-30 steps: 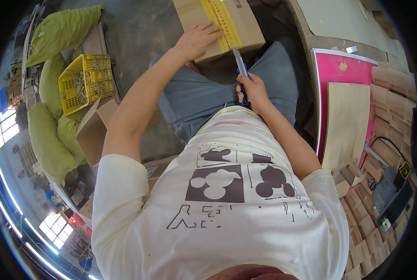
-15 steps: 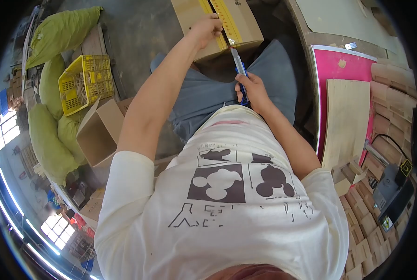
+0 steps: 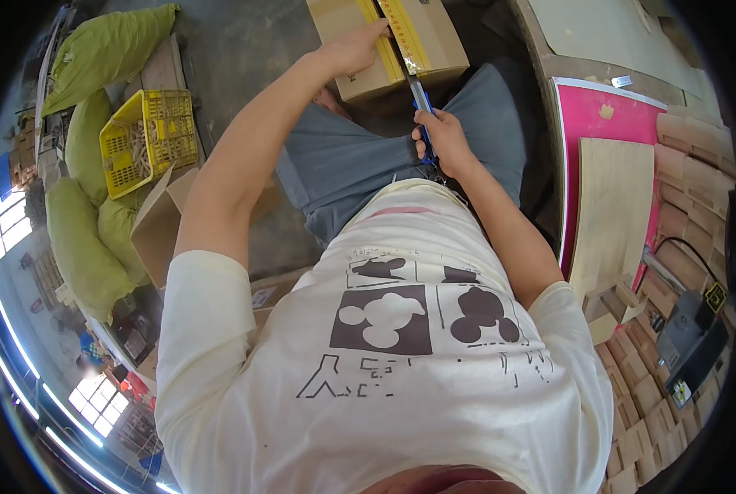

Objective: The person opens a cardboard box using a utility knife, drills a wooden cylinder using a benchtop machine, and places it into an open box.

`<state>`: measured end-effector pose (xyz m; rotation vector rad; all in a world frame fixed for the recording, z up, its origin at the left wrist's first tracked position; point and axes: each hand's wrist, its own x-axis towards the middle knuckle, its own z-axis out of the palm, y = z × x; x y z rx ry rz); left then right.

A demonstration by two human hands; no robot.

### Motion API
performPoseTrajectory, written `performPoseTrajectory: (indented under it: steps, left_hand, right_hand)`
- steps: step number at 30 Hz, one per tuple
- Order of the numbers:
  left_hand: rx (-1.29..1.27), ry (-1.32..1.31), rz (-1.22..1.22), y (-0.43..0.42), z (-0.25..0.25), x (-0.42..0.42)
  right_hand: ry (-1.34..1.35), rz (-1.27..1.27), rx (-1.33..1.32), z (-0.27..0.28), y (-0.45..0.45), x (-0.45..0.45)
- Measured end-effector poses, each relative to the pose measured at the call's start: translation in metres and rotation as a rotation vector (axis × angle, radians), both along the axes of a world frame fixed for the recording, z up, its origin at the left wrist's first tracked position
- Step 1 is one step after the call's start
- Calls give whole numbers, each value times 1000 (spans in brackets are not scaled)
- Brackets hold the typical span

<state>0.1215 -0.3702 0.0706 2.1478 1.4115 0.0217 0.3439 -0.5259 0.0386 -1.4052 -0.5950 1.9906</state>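
A cardboard box (image 3: 434,41) with yellow printed tape (image 3: 406,37) stands in front of my knees. A dark slit runs along its top beside the tape. My left hand (image 3: 355,49) lies on the box top, fingers curled and fingertips at the slit; whether they grip anything is hidden. My right hand (image 3: 446,138) is closed around the blue handle of a utility knife (image 3: 422,100). The knife's long blade points away from me and its tip meets the near end of the slit.
To the left are a yellow plastic crate (image 3: 170,128) holding small pieces, an open carton (image 3: 158,222) and several green sacks (image 3: 84,247). On the right, a wooden board (image 3: 610,214) lies over a pink panel (image 3: 606,111), near stacked cardboard pieces (image 3: 656,420) and a grey device (image 3: 680,342).
My left hand has drawn slightly left and nearer, its fingertips still at the slit. The knife in my right hand has moved a little forward and left, its tip now at the box's near edge.
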Motion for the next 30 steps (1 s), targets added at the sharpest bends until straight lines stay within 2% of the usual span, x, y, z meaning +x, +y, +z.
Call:
performPoseTrajectory:
  steps: [1,4,13,16,19,22,26,28,30]
  left_hand:
    - [-38,102,-8,2,8,3]
    - [52,144,-117,9,10,1]
    - [251,31,-165,24,5,-2]
    - [264,-16,-98,21,6,5]
    - [350,148,-378,10,20,11]
    - [399,116,-354,16,16,14]
    - [321,211,-374,25,22,14]
    - [250,280,-383,20,57,18]
    - [253,207,-382,21,56,13]
  right_hand:
    - [0,8,-3,1,1,1]
    - [-4,31,-14,1,-1,6]
    - [-5,130,2,-5,8,14]
    - [-5,161,9,-5,3,13]
    - [-18,172,13,-6,1,5]
    - [-15,198,31,-8,13,-3]
    - [-34,298,9,-7,13,-14]
    - [-27,344,5,-8,14,-21]
    - [-8,341,24,-10,14,-24]
